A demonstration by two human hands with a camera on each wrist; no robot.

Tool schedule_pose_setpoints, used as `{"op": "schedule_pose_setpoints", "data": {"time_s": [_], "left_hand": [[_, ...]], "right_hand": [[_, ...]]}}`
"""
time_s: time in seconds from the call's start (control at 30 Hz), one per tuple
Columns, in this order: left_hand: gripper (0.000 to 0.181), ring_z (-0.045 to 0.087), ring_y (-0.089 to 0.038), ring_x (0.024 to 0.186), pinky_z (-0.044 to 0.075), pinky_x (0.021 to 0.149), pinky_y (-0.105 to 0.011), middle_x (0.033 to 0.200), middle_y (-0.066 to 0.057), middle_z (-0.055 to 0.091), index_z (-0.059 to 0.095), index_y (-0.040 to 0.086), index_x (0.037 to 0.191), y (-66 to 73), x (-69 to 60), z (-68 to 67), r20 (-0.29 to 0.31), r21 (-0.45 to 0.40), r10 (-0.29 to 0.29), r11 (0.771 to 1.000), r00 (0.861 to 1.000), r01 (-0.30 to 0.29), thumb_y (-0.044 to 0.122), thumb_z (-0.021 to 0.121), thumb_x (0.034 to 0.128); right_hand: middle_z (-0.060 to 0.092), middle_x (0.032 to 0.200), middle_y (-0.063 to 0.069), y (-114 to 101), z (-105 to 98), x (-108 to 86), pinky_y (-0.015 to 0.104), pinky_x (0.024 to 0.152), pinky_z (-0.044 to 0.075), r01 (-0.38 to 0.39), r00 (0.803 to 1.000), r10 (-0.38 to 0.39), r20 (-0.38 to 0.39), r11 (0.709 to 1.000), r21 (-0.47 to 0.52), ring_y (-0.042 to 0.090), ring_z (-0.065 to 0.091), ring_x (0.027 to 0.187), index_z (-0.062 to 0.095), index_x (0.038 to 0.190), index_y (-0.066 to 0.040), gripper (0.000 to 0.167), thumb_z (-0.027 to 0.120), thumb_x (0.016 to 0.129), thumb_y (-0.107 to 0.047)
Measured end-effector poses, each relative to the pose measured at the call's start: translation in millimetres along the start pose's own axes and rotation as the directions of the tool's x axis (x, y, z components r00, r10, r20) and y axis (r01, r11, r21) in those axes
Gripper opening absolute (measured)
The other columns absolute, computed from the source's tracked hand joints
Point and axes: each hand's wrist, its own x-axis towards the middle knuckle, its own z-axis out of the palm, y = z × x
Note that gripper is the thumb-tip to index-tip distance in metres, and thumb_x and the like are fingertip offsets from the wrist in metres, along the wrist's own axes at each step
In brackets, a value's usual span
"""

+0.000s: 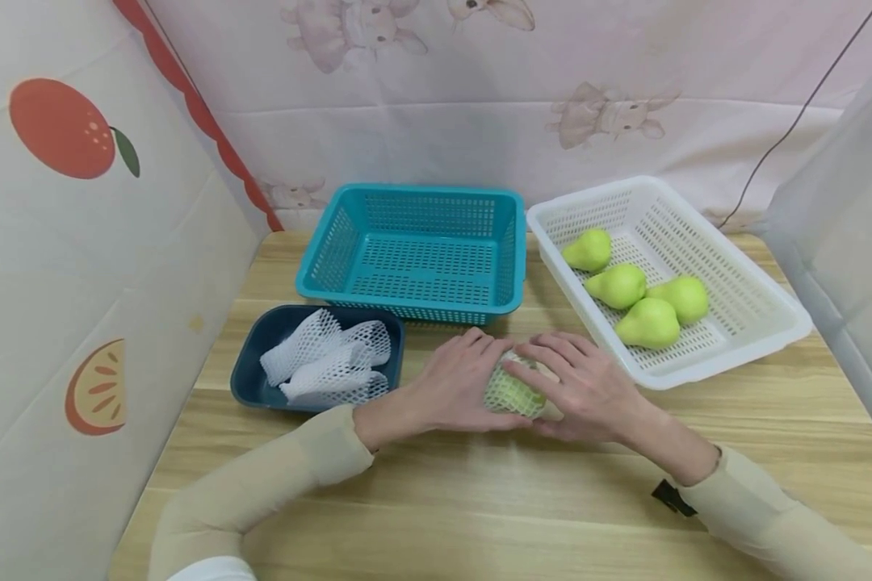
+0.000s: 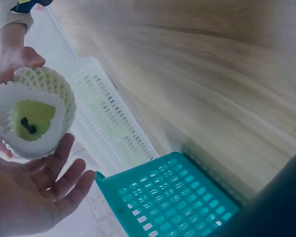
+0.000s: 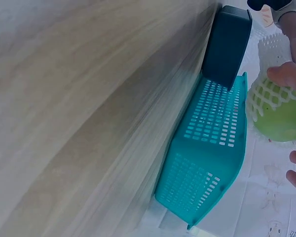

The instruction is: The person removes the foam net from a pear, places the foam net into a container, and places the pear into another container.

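Between my two hands, a green pear (image 3: 278, 123) sits partly inside a white foam net sleeve (image 1: 510, 391), above the table. My left hand (image 1: 459, 383) grips the netted pear from the left, thumb along its near side. From the other side, my right hand (image 1: 589, 386) holds it with fingers bent over its top. In the left wrist view, a dark stem shows in the sleeve's open end; the right wrist view shows bare pear skin at the other end. Several foam net sleeves (image 1: 327, 367) lie in a dark blue basin (image 1: 245, 387) left of my hands.
A teal perforated basket (image 1: 421, 311) stands behind my hands. To its right, a white basket (image 1: 734, 353) holds several green pears (image 1: 648, 323). The wooden table (image 1: 480, 516) meets printed cloth walls at the back and sides.
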Motion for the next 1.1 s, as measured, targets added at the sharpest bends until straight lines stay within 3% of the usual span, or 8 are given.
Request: {"op": "schedule_pose_setpoints", "data": {"time_s": [0.1, 0.3, 0.63, 1.1], "left_hand": [[0.101, 0.061, -0.017, 0.115, 0.056, 0.096, -0.03, 0.132, -0.003, 0.071, 0.052, 0.009, 0.152, -2.2, -2.5, 1.3, -0.019, -0.016, 0.012, 1.0, 1.0, -0.012, 0.079, 0.07, 0.0814], [0.098, 0.061, -0.016, 0.112, 0.057, 0.093, -0.028, 0.126, -0.002, 0.072, 0.055, 0.011, 0.147, -8.1, -7.0, 3.0, -0.101, -0.027, 0.039, 0.999, 0.994, -0.042, 0.077, 0.077, 0.0773], [0.095, 0.062, -0.018, 0.107, 0.058, 0.09, -0.03, 0.119, -0.004, 0.073, 0.06, 0.01, 0.14, -15.5, -12.2, 4.2, -0.21, -0.072, 0.078, 0.993, 0.975, -0.095, 0.066, 0.09, 0.0702], [0.094, 0.064, -0.018, 0.107, 0.058, 0.092, -0.03, 0.119, -0.004, 0.073, 0.061, 0.009, 0.137, -13.3, -15.1, 5.5, -0.265, -0.03, 0.114, 0.992, 0.957, -0.126, 0.068, 0.09, 0.0693]], "right_hand": [[0.073, 0.131, 0.014, 0.1, -0.8, -0.3, 0.049, 0.098, 0.058, 0.003, 1.0, -0.003, -0.019, 1.0, 0.028, 0.035, 0.07, 0.115, 0.067, 0.138, -0.011, 0.076, 0.076, 0.083, -0.062], [0.072, 0.131, 0.015, 3.5, -6.3, -1.8, 0.05, 0.095, 0.058, -0.016, 0.997, 0.023, -0.076, 0.996, 0.089, 0.035, 0.068, 0.116, 0.066, 0.137, -0.005, 0.069, 0.059, 0.098, -0.062], [0.075, 0.127, 0.011, 13.8, -18.8, -6.7, 0.047, 0.093, 0.057, -0.097, 0.993, 0.106, -0.057, 0.985, 0.14, 0.032, 0.069, 0.113, 0.07, 0.132, -0.005, 0.068, 0.055, 0.099, -0.062], [0.08, 0.112, 0.007, 13.6, -18.9, -0.6, 0.044, 0.089, 0.06, -0.106, 0.989, 0.126, -0.078, 0.969, 0.221, 0.028, 0.074, 0.102, 0.077, 0.12, -0.009, 0.063, 0.054, 0.101, -0.065]]}}
